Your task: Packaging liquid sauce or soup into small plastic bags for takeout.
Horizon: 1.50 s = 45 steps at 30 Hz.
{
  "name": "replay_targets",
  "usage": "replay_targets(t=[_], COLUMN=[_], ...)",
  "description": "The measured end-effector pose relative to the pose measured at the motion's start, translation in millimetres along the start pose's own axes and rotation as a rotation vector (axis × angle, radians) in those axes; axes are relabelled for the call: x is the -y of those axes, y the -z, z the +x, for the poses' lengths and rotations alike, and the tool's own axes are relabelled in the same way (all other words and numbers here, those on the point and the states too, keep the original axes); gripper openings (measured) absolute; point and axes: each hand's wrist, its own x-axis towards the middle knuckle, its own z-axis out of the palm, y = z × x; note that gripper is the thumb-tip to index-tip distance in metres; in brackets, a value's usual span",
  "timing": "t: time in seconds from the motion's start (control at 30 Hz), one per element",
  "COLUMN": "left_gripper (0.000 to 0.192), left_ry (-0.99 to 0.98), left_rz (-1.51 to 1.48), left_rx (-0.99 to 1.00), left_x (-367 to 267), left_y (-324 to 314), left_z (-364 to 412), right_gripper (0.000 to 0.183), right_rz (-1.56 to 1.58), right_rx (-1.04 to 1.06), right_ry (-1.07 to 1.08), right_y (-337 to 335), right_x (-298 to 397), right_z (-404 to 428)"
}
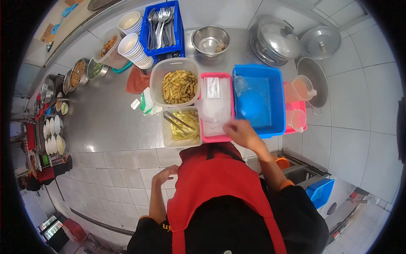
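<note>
My right hand [241, 132] is over the near end of a pink tray [232, 95] that holds clear plastic bags [215, 108]; its fingers are curled, and whether they pinch a bag is unclear. My left hand [168, 174] hangs beside the red apron [212, 181], below the counter edge, with nothing seen in it. Left of the tray stand a tub of greenish-brown pickled peppers [180, 87] and a tub of pale yellow-green strips [190, 135] with metal tongs [178, 122] lying in it. A blue plastic bin [277, 95] with a small clear bag inside stands to the right.
Behind are a steel bowl [210, 41], a blue cutlery basket [179, 28], stacked bowls [136, 50] and a lidded steel pot [279, 38]. Plastic jugs [299, 89] stand right. Food bowls [79, 73] line the left back. A person [42, 176] is at the far left.
</note>
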Motion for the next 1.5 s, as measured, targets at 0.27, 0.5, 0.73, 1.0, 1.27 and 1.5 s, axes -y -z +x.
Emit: replay_targets(t=[0.27,0.5,0.73,1.0,1.27,1.5], left_gripper=[0.039,0.044,0.035,0.069,0.007,0.007], left_ry=[-0.58,-0.819,-0.993,-1.337,-1.345,-1.397], left_rz=[0.183,0.198,0.269,0.363,0.129,0.034], left_rx=[0.116,0.294,0.103,-0.315,-0.134,-0.354], left_x=[-80.4,-129.1,-227.0,-287.9,-316.6,-317.9], left_y=[5.0,-4.0,-65.6,-153.5,-147.0,-128.2], left_z=[-134.9,-163.1,-162.1,-105.5,-93.2,-98.6], right_gripper=[0.02,0.007,0.015,0.023,0.023,0.021], right_rz=[-0.718,-0.649,-0.129,0.88,0.861,0.95], right_rx=[-0.451,-0.569,-0.493,-0.236,-0.535,-0.952], right_ry=[0.259,0.343,0.081,0.094,0.158,0.128], right_y=[-71.1,-59.6,-17.7,10.3,40.0,79.7], right_x=[-34.8,-33.8,-14.2,20.6,64.9,46.1], right_z=[136.9,125.1,103.5,58.8,33.1,40.9])
